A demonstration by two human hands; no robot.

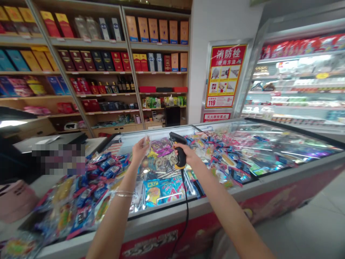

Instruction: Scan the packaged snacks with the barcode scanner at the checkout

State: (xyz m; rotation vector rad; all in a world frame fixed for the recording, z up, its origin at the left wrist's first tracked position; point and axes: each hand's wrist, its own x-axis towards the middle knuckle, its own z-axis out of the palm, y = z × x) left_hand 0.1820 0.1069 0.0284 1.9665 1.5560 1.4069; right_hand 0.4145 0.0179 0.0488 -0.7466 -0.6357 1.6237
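- Gripping a corded barcode scanner [180, 153] in the right hand [190, 153]: fingers are clenched around the black-and-yellow handle, with the scanner head leaning left at the top.
- Pinching a small clear packet [147, 142] in the left hand [139, 151]: thumb and fingers are closed on its edge, holding it up just beside the scanner. Its print is too blurred to read.
- Both forearms are reaching forward from the bottom of the view, angling inward, with the hands held close together but not touching.
- Thin metal bracelets [124, 194] are circling the left wrist.
- Black scanner cord [185, 212] is dropping from the handle's base over the front edge.
- Chest freezer [242, 187] is sitting directly under both hands, with a glass top and red front panel.
- Colourful snack packets [161, 190] are filling the freezer beneath the hands; more packets [81, 205] are heaping up to its left.
- Pink bag [16, 201] is sitting at far left.
- Wooden shelves [91, 43] are holding boxed liquor behind the freezer.
- Red fire-hydrant instruction poster [225, 76] is hanging on a pillar; a refrigerated display case [299, 79] is standing to the right.
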